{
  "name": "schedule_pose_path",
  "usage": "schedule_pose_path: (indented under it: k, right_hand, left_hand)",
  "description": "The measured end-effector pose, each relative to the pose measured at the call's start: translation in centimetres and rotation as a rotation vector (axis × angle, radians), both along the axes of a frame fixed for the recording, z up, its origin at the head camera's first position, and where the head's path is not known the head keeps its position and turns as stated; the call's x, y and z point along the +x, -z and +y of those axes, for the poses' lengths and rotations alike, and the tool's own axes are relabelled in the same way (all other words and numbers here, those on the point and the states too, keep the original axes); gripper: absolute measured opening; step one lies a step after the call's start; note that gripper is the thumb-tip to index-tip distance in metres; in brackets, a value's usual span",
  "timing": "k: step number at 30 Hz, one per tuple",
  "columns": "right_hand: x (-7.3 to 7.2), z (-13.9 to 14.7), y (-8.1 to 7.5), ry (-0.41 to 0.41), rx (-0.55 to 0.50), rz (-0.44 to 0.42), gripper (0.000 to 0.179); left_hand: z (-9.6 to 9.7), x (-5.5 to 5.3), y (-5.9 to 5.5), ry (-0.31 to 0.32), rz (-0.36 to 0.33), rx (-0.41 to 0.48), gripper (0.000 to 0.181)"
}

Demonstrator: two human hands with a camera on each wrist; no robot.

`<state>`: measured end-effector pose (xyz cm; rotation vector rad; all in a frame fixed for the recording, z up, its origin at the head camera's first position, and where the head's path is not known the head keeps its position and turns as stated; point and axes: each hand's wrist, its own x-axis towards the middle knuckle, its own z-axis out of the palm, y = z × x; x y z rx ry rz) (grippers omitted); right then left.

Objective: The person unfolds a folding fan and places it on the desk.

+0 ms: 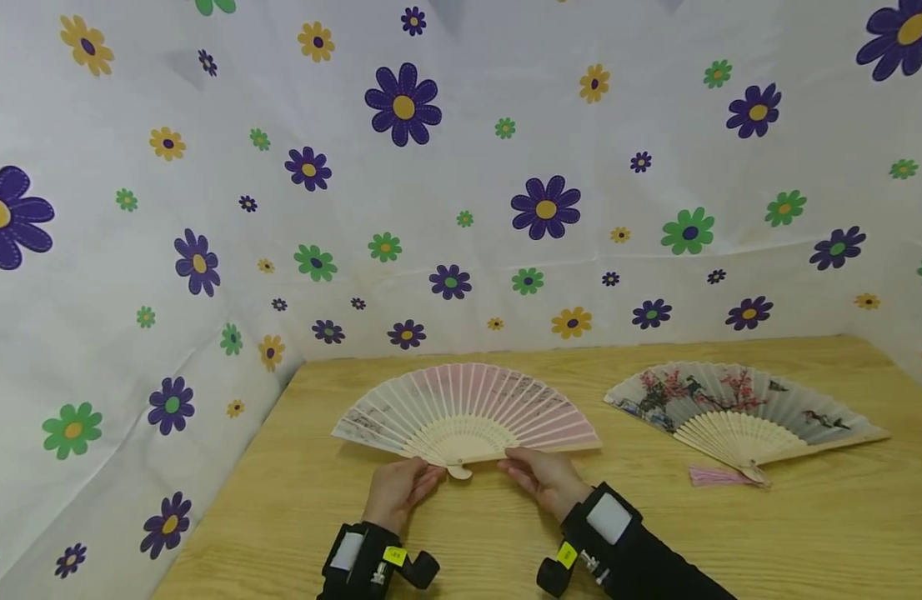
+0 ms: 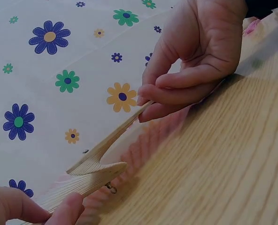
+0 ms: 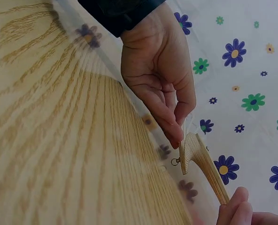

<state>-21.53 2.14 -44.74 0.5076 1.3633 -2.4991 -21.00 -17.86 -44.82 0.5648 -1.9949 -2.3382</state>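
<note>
A pink and white folding fan (image 1: 467, 392) is spread wide, its pale slatted ribs meeting at a curved handle end (image 1: 459, 472). My left hand (image 1: 398, 492) pinches the fan's left outer rib close to the pivot. On the other side, my right hand (image 1: 547, 479) holds the right outer rib between thumb and fingers. The left wrist view shows the fan tilted over the tabletop, with a small metal ring (image 2: 111, 188) at its pivot. Both hands' fingertips are on the ribs there.
To the right, a second open fan (image 1: 739, 408) with painted red blossoms lies on the wooden table (image 1: 266, 525). A pink tassel (image 1: 719, 476) hangs off its pivot end. A white flower-patterned cloth (image 1: 461, 167) stands behind and at the sides of the table.
</note>
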Motion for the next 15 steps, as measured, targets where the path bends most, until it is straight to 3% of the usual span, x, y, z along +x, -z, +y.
schedule_pose_path:
  k: [5, 9, 12, 14, 15]
  right_hand:
    - [0.8, 0.8, -0.2, -0.068, 0.015, -0.029, 0.016]
    - [2.8, 3.4, -0.9, -0.314, 0.024, -0.018, 0.040]
    - [4.1, 6.5, -2.3, -0.520, 0.133, 0.111, 0.047]
    - [4.5, 8.8, -3.6, -0.591, 0.312, 0.280, 0.047]
    - [4.5, 9.9, -4.4, -0.587, 0.450, 0.369, 0.046]
  left_hand:
    - [-0.5, 0.2, 0.2, 0.096, -0.059, -0.085, 0.024]
    - [-1.8, 1.2, -0.3, 0.193, -0.119, -0.269, 0.025]
    - [-3.0, 1.7, -1.5, 0.228, -0.113, -0.399, 0.026]
    - [-3.7, 1.8, -2.9, 0.259, -0.069, -0.468, 0.028]
    - [-3.9, 1.8, -3.7, 0.275, -0.037, -0.505, 0.029]
